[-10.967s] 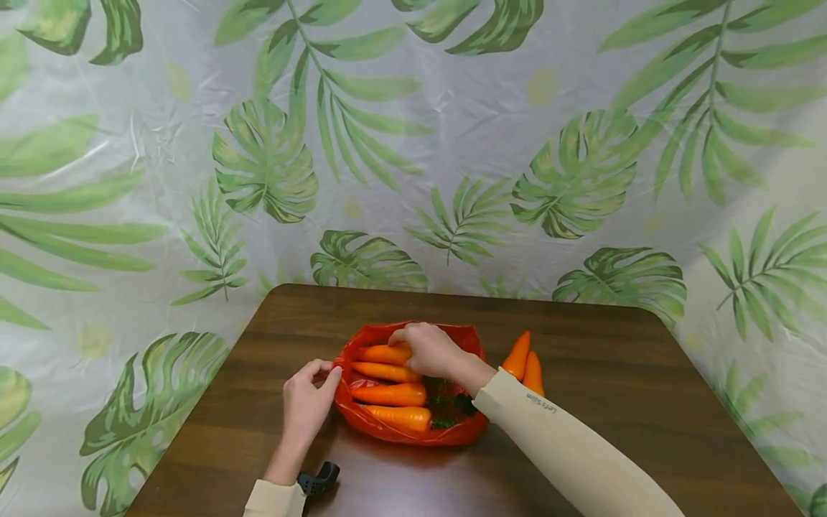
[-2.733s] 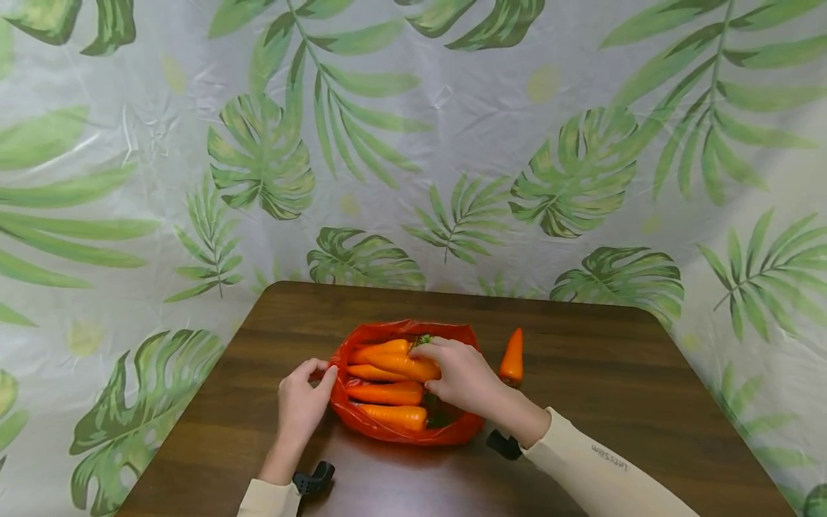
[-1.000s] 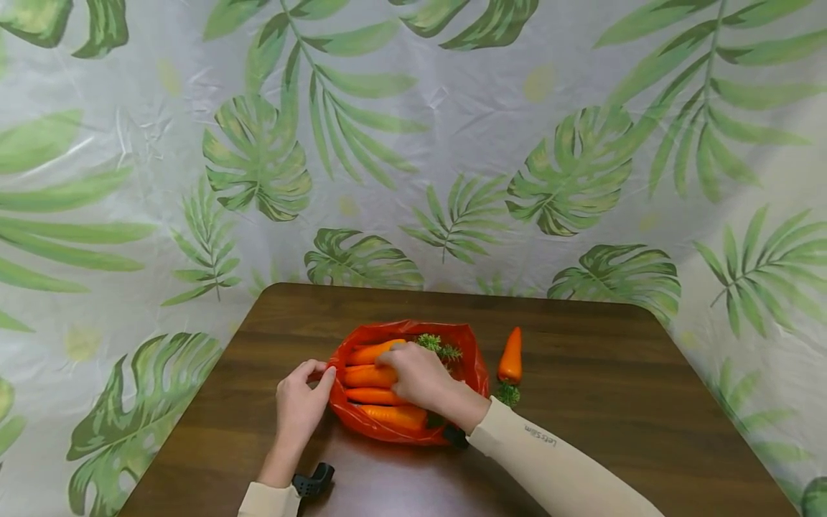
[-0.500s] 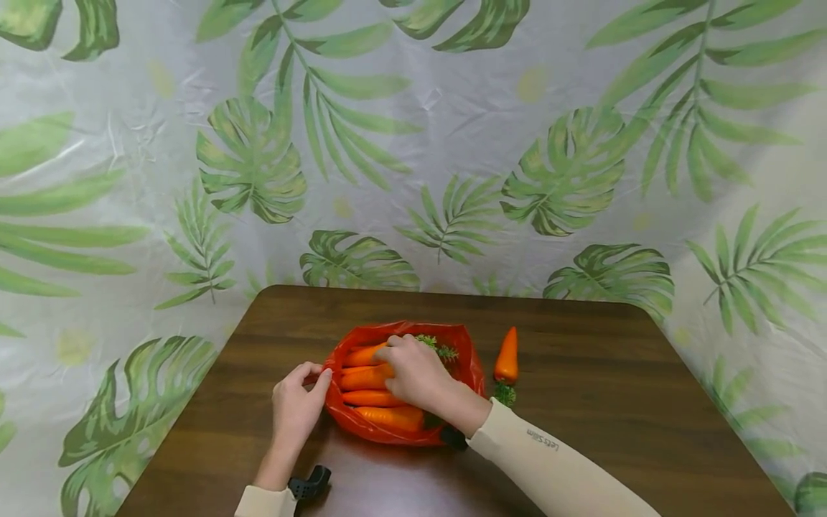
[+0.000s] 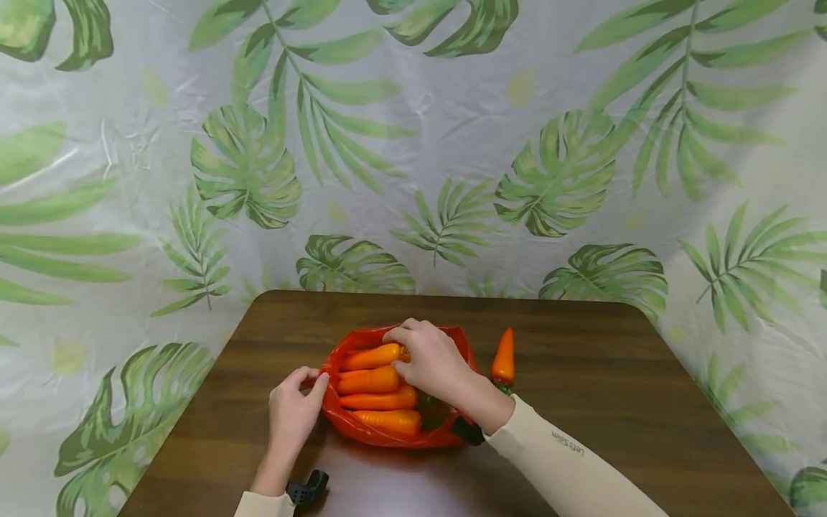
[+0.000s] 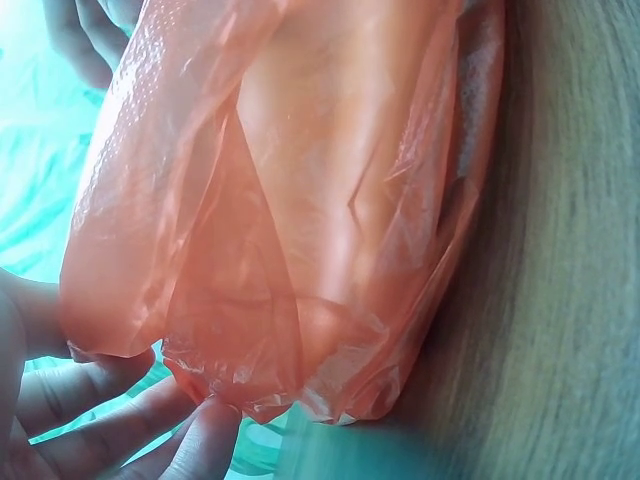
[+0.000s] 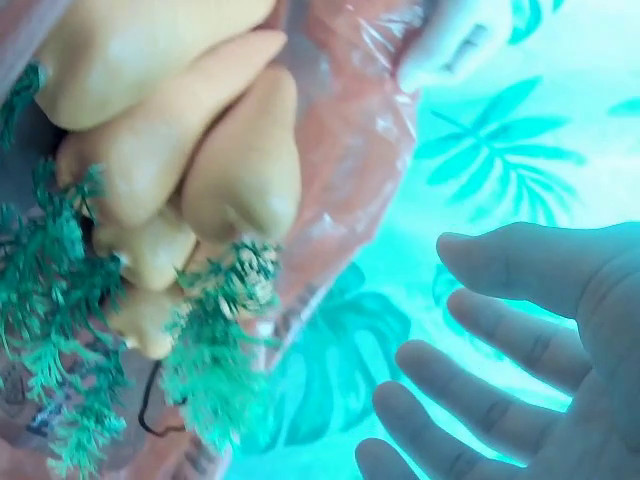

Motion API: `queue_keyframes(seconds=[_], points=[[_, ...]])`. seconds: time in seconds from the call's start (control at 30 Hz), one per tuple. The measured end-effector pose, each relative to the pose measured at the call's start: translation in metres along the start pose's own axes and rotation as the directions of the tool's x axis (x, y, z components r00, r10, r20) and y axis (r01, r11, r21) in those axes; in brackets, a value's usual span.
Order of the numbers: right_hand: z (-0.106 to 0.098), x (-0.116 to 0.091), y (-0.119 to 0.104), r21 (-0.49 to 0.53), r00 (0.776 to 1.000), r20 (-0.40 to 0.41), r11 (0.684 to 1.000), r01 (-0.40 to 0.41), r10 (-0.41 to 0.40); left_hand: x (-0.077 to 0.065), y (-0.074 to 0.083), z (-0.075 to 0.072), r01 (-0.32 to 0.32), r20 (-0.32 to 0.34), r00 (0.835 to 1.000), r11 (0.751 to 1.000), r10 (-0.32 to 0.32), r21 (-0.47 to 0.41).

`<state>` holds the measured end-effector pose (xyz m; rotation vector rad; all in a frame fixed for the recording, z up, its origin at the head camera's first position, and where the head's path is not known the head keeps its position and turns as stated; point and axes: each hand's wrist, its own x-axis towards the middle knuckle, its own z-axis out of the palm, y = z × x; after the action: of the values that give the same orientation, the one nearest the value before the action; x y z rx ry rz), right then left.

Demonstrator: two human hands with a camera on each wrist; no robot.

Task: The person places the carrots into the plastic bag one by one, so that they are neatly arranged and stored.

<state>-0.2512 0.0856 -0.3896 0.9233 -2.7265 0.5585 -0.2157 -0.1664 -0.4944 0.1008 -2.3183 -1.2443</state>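
On the table lies a red plastic bag [image 5: 413, 440] with its mouth spread wide, holding several orange carrots [image 5: 381, 398] side by side, tips to the left. My left hand [image 5: 293, 409] pinches the bag's left edge between thumb and fingers, as the left wrist view also shows on the crinkled plastic [image 6: 235, 330]. Over the bag's right half is my right hand [image 5: 433, 362]. In the right wrist view its fingers [image 7: 480, 400] are spread and hold nothing, apart from the carrots [image 7: 245, 165] and their green tops [image 7: 215, 370].
A single carrot [image 5: 504, 357] lies to the right of the bag, tip pointing away, its green top partly behind my right wrist. The brown wooden table [image 5: 581, 373] ends at the back before a leaf-patterned curtain [image 5: 465, 143].
Of two carrots right of the bag, one has gone into it. My right hand held that carrot over the bag, let go among the others, then lifted slightly. My left hand keeps the bag's edge.
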Motion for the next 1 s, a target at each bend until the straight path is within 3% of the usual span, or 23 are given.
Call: queue_keyframes(seconds=[0.2, 0.47, 0.8, 1.0], points=[[-0.016, -0.006, 0.011, 0.053, 0.995, -0.086, 0.998, -0.045, 0.049, 0.000, -0.001, -0.001, 0.004, -0.003, 1.000, 1.000, -0.004, 0.001], [-0.027, -0.018, 0.038, 0.131, 0.971, -0.143, 0.977, -0.171, 0.189, 0.001, -0.002, -0.001, 0.011, -0.002, 1.000, 1.000, -0.011, 0.009], [-0.023, -0.044, 0.084, 0.210, 0.924, -0.179, 0.931, -0.300, 0.338, 0.001, -0.002, 0.002, 0.014, -0.001, 1.000, 1.000, -0.014, 0.015], [-0.016, -0.062, 0.111, 0.249, 0.886, -0.164, 0.887, -0.389, 0.435, 0.000, -0.003, 0.002, 0.015, -0.001, 1.000, 1.000, -0.015, 0.012]])
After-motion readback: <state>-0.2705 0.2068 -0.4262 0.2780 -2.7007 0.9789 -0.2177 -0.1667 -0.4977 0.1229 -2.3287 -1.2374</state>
